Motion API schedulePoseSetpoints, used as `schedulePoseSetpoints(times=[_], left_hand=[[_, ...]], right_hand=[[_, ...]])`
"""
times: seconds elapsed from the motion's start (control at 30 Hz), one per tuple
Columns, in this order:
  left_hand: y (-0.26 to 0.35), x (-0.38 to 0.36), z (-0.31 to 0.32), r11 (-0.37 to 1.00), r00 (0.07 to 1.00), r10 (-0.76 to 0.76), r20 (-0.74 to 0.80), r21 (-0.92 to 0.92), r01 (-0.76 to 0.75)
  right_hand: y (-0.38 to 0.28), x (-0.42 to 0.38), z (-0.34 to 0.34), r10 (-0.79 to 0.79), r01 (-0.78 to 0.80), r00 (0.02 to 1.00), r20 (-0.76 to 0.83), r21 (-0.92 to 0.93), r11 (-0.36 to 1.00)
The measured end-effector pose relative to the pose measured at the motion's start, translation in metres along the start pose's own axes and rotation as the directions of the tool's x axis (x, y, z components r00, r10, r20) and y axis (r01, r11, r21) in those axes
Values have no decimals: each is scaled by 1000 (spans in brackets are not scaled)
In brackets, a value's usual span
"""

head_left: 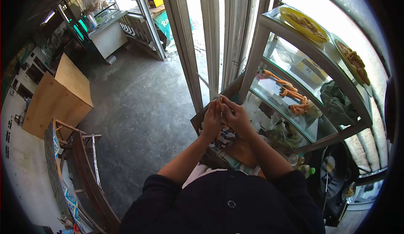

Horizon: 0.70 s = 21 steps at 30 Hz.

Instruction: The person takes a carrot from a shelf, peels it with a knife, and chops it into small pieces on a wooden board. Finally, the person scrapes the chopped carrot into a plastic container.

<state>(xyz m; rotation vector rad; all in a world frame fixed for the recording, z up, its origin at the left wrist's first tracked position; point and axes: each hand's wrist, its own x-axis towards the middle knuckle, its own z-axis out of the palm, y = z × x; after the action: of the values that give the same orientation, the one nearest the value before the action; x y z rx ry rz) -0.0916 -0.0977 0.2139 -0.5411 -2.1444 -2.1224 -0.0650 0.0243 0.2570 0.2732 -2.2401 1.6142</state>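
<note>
My left hand (211,121) and my right hand (238,117) are raised close together, fingertips pinched and nearly touching. Between them is a thin, pale, translucent strip (207,83) that looks like plastic; it sticks up and to the left. Its lower end is hidden by my fingers. Below the hands is a cluttered counter with a brown board (242,153) and small wrapped items partly covered by my forearms. A clear plastic bag of leafy greens (286,133) lies to the right of my right hand.
A glass display case (264,36) on the right holds orange sausage-like food (290,91). Yellow plate (304,25) and another plate of food sit on top. A wok (330,168) and green-capped bottle (309,171) are lower right. Bench (90,179) and wooden box (59,101) stand left.
</note>
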Motion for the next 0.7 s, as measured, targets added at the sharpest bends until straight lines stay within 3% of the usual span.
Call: schedulePoseSetpoints(times=[0.03, 0.07, 0.1, 0.13, 0.17, 0.2, 0.27, 0.3, 0.37, 0.4, 0.47, 0.6, 0.63, 0.67, 0.7], left_hand=[[6, -1, 0, 973, 995, -89, 41, -209, 96], [12, -1, -3, 973, 995, -92, 39, -208, 98], [18, 1, -8, 879, 969, -203, 141, -410, 244], [24, 3, -13, 724, 923, -282, 261, -574, 383], [28, 5, -17, 664, 902, -308, 301, -611, 431], [28, 6, -21, 665, 903, -309, 299, -611, 430], [29, 8, -28, 368, 797, -379, 471, -713, 596], [30, 9, -30, 369, 797, -379, 471, -713, 596], [31, 9, -31, 115, 704, -342, 622, -717, 688], [28, 9, -32, 115, 703, -344, 622, -716, 689], [20, 10, -32, 31, 686, -289, 668, -710, 704], [18, 10, -25, 134, 654, -424, 626, -671, 729], [7, 9, -18, 689, 816, -385, 431, -454, 565], [-3, 7, -13, 976, 933, -199, 298, -28, 217], [7, 3, -15, 907, 956, -163, 243, 418, 48]], right_hand=[[-2, 0, -3, 78, -77, 997, -2, 37, 996], [-3, 1, -6, 156, -155, 988, -1, 74, 985], [-5, 1, -10, 158, -158, 987, 3, 77, 985], [-6, 3, -16, 151, -150, 988, 39, -43, 988], [-5, 3, -20, 148, -134, 986, 75, -163, 978], [-2, 3, -24, 147, -133, 986, 77, -161, 978], [6, 5, -26, 82, -10, 984, 161, -405, 914], [9, 5, -23, 81, -10, 984, 160, -404, 915], [17, 5, -17, -161, 153, 987, -23, -213, 965], [10, 4, -19, -160, 152, 987, -24, -212, 965], [-4, -1, -29, 137, -127, 986, 94, -114, 985], [7, -14, -36, 225, -231, 971, 80, 74, 970], [12, -19, -39, 276, -282, 959, 63, 126, 951], [18, -26, -42, 327, -331, 944, 48, 179, 927], [28, -36, -46, 335, -336, 941, 39, 179, 925]])
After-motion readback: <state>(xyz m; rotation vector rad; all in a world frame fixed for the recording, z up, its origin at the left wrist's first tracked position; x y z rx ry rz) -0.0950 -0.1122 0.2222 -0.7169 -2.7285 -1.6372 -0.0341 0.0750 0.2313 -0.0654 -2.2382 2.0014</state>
